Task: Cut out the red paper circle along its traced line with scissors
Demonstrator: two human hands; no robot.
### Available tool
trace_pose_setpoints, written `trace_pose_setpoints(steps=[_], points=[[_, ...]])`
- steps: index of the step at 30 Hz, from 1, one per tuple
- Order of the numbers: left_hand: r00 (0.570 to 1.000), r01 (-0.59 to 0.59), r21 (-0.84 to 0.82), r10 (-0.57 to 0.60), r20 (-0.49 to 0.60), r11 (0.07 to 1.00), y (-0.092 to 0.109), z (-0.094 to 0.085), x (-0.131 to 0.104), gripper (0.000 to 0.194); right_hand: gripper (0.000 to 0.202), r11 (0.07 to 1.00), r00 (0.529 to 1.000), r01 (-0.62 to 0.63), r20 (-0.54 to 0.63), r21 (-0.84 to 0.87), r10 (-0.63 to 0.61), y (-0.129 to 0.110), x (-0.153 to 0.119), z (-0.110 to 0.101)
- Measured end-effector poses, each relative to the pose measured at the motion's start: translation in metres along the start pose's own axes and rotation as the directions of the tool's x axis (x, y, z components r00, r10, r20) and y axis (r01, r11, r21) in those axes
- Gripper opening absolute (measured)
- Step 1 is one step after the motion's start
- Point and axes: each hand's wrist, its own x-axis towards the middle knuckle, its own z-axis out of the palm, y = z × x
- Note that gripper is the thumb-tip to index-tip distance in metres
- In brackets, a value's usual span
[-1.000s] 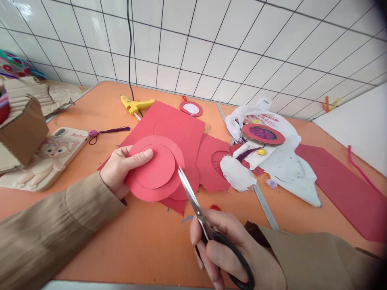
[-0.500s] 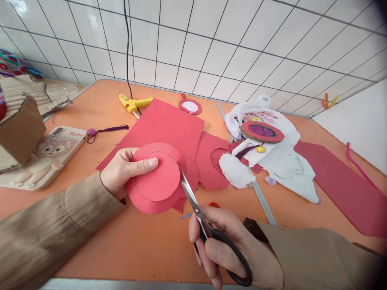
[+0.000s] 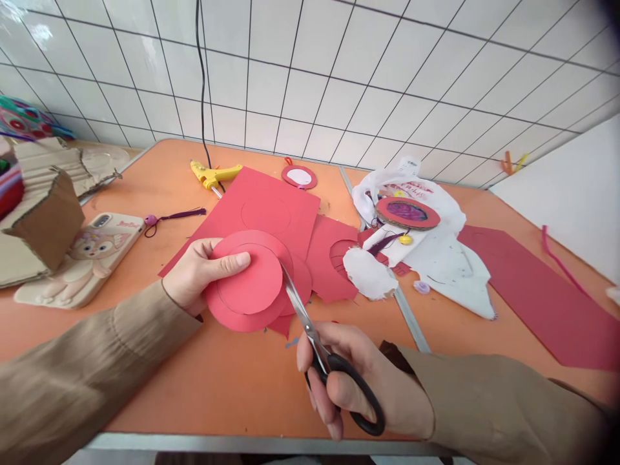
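Note:
My left hand [image 3: 206, 271] pinches a round piece of red paper [image 3: 259, 281], thumb on top and fingers hidden beneath. A drawn circle runs inside its edge, and a cut follows part of that line. In my right hand [image 3: 349, 374] are scissors [image 3: 310, 329] with black handles, fingers through the loops. Their blades point up and left and meet the paper at the right end of the cut. Below the held piece lies a larger red sheet [image 3: 271, 187] with a circle drawn on it, and beside it a red offcut [image 3: 322, 252] with a round gap.
A yellow glue gun [image 3: 213, 174], a small round red-and-white ornament [image 3: 299, 175] and a phone [image 3: 92, 258] lie on the orange table [image 3: 203, 394]. Cardboard [image 3: 48, 219] is at left. A plastic bag [image 3: 450, 206] and a red strip [image 3: 542, 297] are at right.
The whole view has shifted slightly, showing more of the table's front edge. The scissors remain at the cut, and both hands keep nearly the same hold.

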Motion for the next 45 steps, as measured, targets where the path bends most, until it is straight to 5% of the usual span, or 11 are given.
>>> trace_pose_setpoints(steps=[13,23,30,45], points=[[0.987,0.110,-0.010,-0.108,0.116,0.994,-0.002,0.019,0.004,0.018,0.058,0.968,0.978,0.201,0.082,-0.147,-0.191,-0.010,-0.012,-0.013],[0.980,0.070,0.084,-0.085,0.180,0.994,-0.004,0.037,0.015,0.018,0.051,0.951,0.968,0.238,-0.032,-0.197,-0.249,-0.013,-0.027,-0.022],[0.972,0.061,0.146,-0.093,0.218,0.987,-0.002,0.046,0.012,0.020,0.043,0.897,0.917,0.398,0.092,-0.192,-0.387,-0.005,-0.025,-0.035],[0.979,0.068,0.253,-0.113,0.169,0.965,-0.002,0.047,0.010,0.024,0.038,0.907,0.931,0.362,0.036,-0.217,-0.363,0.001,-0.024,-0.036]])
